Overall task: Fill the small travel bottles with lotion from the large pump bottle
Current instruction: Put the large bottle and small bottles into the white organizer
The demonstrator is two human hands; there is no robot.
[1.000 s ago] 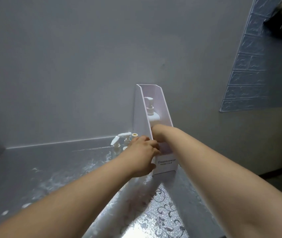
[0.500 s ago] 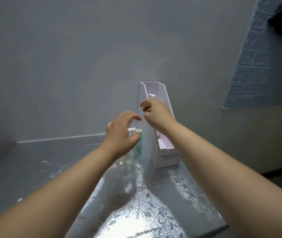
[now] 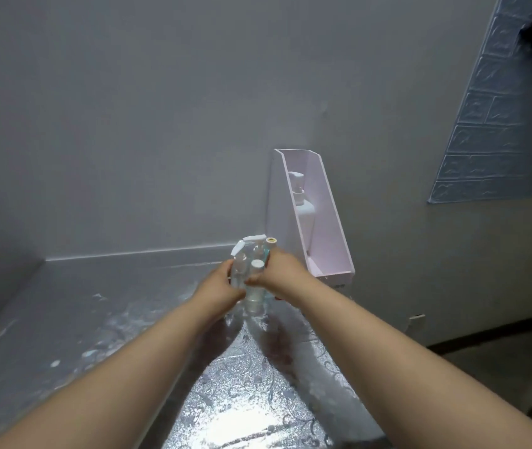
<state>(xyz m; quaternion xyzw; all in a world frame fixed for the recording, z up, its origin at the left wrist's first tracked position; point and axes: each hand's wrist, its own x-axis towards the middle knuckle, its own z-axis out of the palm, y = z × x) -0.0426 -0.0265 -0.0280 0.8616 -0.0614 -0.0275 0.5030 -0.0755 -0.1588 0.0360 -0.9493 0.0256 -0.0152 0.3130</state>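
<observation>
The left grip [image 3: 222, 286] and the right grip [image 3: 282, 277] are closed from either side on a cluster of small travel bottles [image 3: 257, 264], the fingers curled round the clear bodies so that the whole group is pressed together between the two hands. White caps are seen at the top of the cluster, one of them a flip lid standing open, and a cream-capped bottle [image 3: 271, 240] is seen at the far edge. Whether the bottles are lifted or rest on the counter [image 3: 96, 303] cannot be told, as their bases are partly hidden by the hands. Just behind and to the right, the large pump bottle [image 3: 305, 218] is left upright in a pale pink holder [image 3: 334, 251], untouched and apart from both hands. The holder is set against the grey wall [image 3: 160, 124], and a blue brick-pattern panel [image 3: 501, 124] is seen at the upper right. The step in hand is judged to be the gathering of the empty bottles for filling, and no lotion appears to have been dispensed. For the next move, the bottles would need to be set down upright within reach, one uncapped, and the pump bottle drawn out of the holder so that its nozzle can be lined up over the narrow neck.
</observation>
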